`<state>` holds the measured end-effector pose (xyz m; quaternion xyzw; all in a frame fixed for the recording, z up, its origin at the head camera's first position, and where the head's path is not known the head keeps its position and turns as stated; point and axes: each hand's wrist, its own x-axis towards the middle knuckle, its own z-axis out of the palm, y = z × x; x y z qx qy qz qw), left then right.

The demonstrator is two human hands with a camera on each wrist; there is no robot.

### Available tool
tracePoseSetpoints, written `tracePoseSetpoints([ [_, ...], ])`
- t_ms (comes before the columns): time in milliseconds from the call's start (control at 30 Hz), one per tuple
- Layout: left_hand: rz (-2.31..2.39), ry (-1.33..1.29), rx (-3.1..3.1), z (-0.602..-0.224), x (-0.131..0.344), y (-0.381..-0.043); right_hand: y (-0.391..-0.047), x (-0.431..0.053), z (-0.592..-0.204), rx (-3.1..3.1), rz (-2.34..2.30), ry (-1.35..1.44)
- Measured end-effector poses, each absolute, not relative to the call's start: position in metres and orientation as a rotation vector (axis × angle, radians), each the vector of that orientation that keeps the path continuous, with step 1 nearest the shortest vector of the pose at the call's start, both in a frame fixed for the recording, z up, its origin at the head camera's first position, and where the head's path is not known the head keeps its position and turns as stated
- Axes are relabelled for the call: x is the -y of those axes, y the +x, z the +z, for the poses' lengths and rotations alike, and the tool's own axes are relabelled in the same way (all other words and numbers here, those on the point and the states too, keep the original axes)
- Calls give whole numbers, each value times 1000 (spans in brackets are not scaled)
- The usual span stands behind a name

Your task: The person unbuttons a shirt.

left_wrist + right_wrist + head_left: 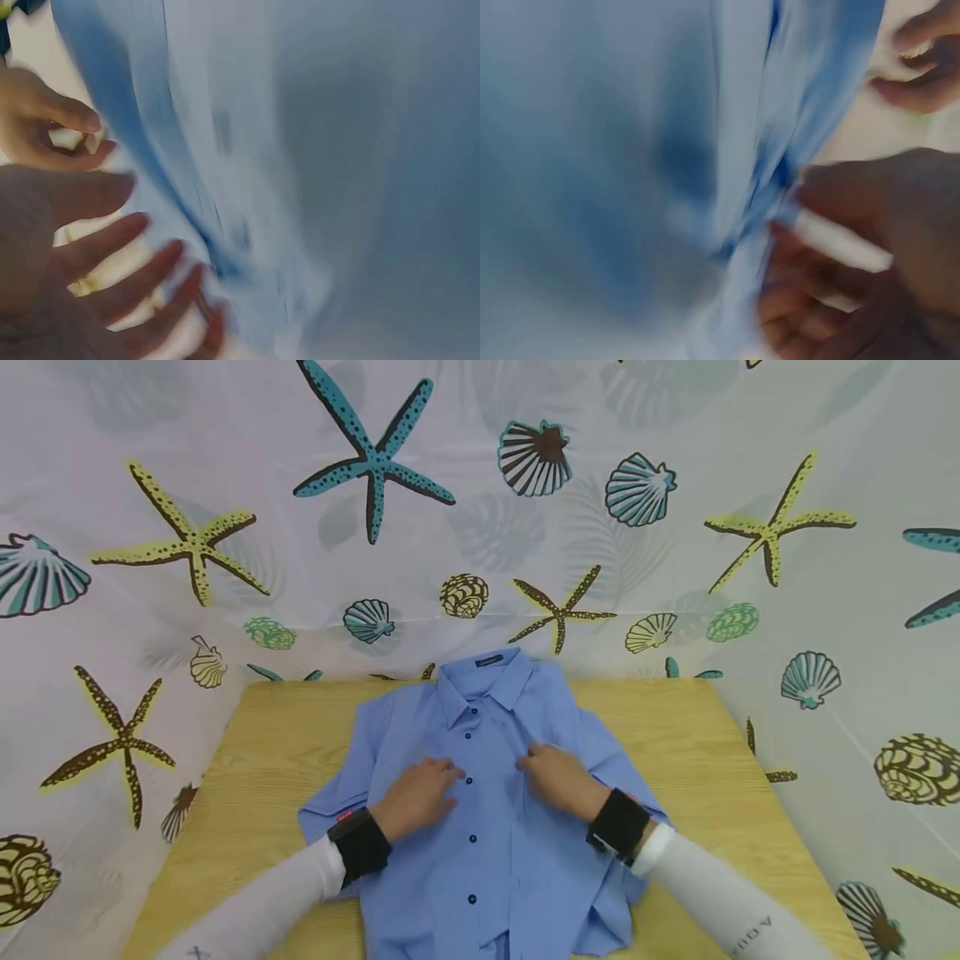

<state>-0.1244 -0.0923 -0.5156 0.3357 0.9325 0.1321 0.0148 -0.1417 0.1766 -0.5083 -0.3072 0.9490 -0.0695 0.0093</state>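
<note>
A light blue button-up shirt (491, 810) lies front up, collar at the far end, with dark buttons down its front. Over the wearer's-right half of its front, my left hand (420, 793) has its fingers spread near the button row; the left wrist view shows this hand (112, 262) with nothing gripped. My right hand (558, 781) pinches the shirt's front edge beside the buttons. Blurred in the right wrist view, the thumb and fingers of that hand (840, 262) meet at folded blue cloth (757, 180).
The shirt lies on a wooden table (255, 760), its sleeves spread to both sides. Behind and beside the table hangs a white cloth (465, 543) printed with starfish and shells. A black band (360, 846) is on each wrist.
</note>
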Motion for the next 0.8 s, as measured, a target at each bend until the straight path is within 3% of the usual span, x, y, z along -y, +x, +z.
tracePoseSetpoints([
  [100,298,976,-2740,-525,99,-82,-100,-183,-512,-2844,-138,-808],
  [233,218,893,-2635,-538,109,-55,-74,-188,-526,-2773,-146,-633],
  [800,246,877,-2545,-553,112,-32,-40,-184,-551,-2652,-214,-623],
])
